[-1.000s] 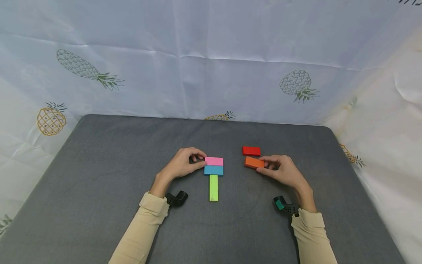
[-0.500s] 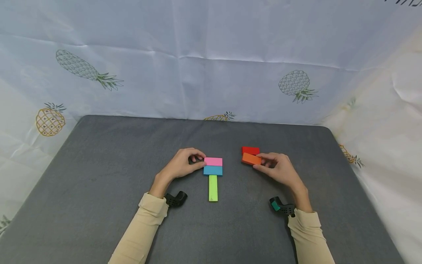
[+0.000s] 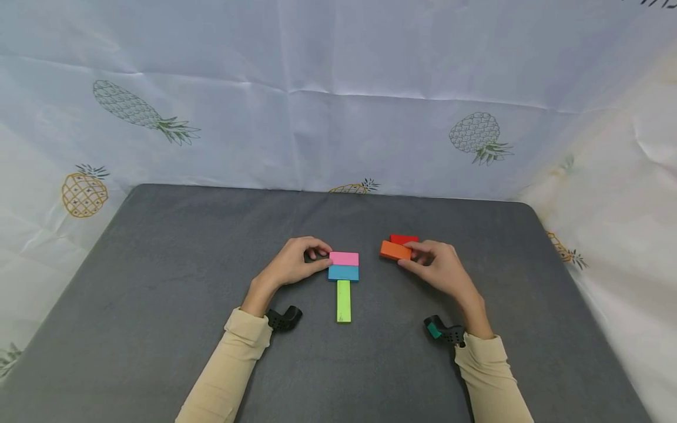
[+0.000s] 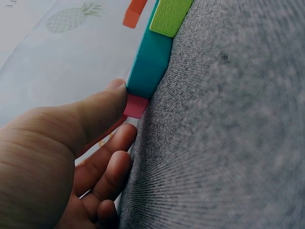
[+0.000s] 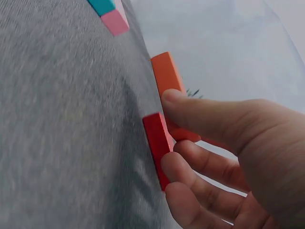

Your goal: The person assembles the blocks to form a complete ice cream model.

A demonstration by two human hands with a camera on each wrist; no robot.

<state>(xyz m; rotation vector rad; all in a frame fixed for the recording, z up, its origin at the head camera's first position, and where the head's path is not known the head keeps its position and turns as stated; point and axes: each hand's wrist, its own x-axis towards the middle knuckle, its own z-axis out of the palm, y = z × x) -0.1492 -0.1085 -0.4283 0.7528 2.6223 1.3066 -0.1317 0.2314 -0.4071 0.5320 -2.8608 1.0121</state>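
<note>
My left hand (image 3: pixel 291 262) pinches the left end of a pink block (image 3: pixel 344 258) between thumb and index finger. Against the pink block's near side lies a blue block (image 3: pixel 344 273), and a lime green block (image 3: pixel 344 301) runs from it toward me, forming a T-like shape flat on the table. My right hand (image 3: pixel 443 267) holds an orange block (image 5: pixel 167 74) by its right end with thumb and fingers, raised off the cloth. Behind it a red block (image 3: pixel 404 238) lies on the table, partly covered by the orange one in the head view.
A dark grey cloth covers the table (image 3: pixel 211 223). White fabric with pineapple prints (image 3: pixel 317 135) hangs along its back and sides. Each wrist carries a black camera mount, such as the left mount (image 3: pixel 284 318).
My right hand has lifted the orange block and moved it left and away from me, so it now overlaps the red block in the head view. My left hand has stayed at the pink block.
</note>
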